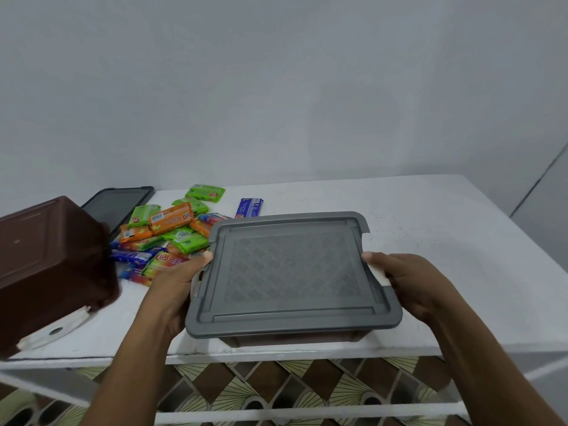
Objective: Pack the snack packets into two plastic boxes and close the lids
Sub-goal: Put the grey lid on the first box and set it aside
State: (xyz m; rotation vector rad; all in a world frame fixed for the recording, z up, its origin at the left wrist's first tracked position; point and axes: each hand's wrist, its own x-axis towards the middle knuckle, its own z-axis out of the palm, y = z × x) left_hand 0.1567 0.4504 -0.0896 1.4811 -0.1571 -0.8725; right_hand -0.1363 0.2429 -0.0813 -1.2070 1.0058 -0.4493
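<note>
While both forearms reach in from the bottom edge, the left hand and right hand grasp the short sides of a box with a grey lid on it. The left thumb lies on the lid's left rim, its fingers curled under beside a white latch; the right thumb presses the right rim just above the other white latch, with the fingers wrapped below out of sight. This box sits at the front of the white table, its long axis running left to right, its lid facing up and its near side almost at the table's front edge. Whether the lid is fully snapped down I cannot tell. To the left, a brown box lies tipped with its base turned up toward the camera, a white latch showing at its lower rim, near the front left corner. Beyond the left hand, the snack packets lie in a loose pile, green, orange and blue, with one blue packet apart behind the lid. A second dark lid lies flat at the back left, just beside the pile. The table's right half is bare up to the wall.
</note>
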